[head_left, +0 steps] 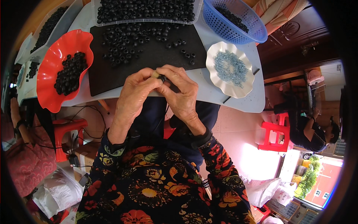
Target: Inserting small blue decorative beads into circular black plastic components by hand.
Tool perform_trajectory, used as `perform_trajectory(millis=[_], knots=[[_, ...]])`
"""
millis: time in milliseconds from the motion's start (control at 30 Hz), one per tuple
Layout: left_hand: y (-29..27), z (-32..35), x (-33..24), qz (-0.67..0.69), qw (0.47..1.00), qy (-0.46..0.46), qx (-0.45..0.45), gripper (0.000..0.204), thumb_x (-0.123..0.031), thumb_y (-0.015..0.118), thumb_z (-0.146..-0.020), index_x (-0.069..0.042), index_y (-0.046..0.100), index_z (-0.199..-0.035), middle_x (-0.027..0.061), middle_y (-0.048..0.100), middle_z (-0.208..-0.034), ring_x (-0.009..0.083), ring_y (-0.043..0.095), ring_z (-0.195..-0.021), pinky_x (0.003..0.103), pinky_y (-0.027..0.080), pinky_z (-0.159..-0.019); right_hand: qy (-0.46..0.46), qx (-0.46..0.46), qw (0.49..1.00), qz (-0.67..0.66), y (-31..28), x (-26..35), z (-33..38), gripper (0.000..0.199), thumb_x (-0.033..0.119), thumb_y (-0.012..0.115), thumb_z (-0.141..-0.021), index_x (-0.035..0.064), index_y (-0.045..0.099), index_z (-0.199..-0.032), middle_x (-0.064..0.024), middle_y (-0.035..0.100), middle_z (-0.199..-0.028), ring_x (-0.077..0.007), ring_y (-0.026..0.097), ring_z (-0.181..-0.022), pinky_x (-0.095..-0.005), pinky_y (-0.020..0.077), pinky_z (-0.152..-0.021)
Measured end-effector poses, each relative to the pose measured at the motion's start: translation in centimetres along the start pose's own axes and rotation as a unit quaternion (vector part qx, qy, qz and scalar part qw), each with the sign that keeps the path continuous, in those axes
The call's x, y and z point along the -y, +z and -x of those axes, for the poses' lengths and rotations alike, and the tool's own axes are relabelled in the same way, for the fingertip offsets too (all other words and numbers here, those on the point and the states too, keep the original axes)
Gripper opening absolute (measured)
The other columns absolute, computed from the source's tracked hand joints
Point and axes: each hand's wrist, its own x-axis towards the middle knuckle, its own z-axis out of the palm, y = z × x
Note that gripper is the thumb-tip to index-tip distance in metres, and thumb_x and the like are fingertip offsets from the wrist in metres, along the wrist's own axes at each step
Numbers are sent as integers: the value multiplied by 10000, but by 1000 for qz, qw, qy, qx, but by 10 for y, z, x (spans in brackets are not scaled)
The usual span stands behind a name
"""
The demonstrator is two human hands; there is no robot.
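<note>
Above the near edge of the table, my left hand [135, 91] and my right hand [179, 90] meet with their fingertips pinched together. Between them shows a small black hollow piece [162, 78], partly covered by the fingers. A pale yellowish bit [154, 74] sits at the left fingertips; I cannot tell what it is. Beyond the hands, many loose black hollow pieces [125, 46] lie on a dark mat [108, 80]. To the right stands a white scalloped dish [212, 76] of small clear bluish pieces [231, 69]. At the left, a red scalloped dish [46, 80] holds more black pieces [71, 72].
A clear bin [147, 21] full of black pieces stands at the far edge, with a blue perforated basket [257, 31] to its right. Another bin [69, 20] is at far left. Red stools [274, 132] stand on the floor. Other people [313, 128] sit at both sides.
</note>
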Motion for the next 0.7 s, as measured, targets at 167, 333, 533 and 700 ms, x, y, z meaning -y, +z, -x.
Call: perform_trajectory(millis=[167,333,533,700], knots=[[7,0,-5,41,999,-15,22,98,-46,561,-869,24,611,-917,40,606,-841,101,578,-771,239,486,-731,-2,-23,1000,-2,0,0,1,298,16,751,-684,51,685,-972,-80,653,-994,-216,588,-820,-302,498,-721],[0,-4,6,66,997,-11,39,112,-64,548,-889,23,604,-931,65,612,-880,137,621,-818,254,512,-765,13,-32,999,-17,1,3,1,254,-7,732,-694,49,688,-938,-80,655,-973,-211,586,-800,-300,500,-718],[7,-3,2,35,999,2,-10,121,-71,550,-892,27,611,-929,43,600,-846,101,586,-770,252,509,-747,43,-10,998,-40,1,1,-3,273,-1,714,-710,42,675,-978,-98,657,-994,-248,617,-875,-321,507,-772],[-3,-2,5,-16,999,36,22,178,-117,523,-925,37,611,-939,62,612,-878,129,608,-821,270,511,-778,46,10,998,-33,-1,1,-2,283,12,704,-720,22,664,-1000,-119,657,-1002,-272,619,-902,-334,502,-802]])
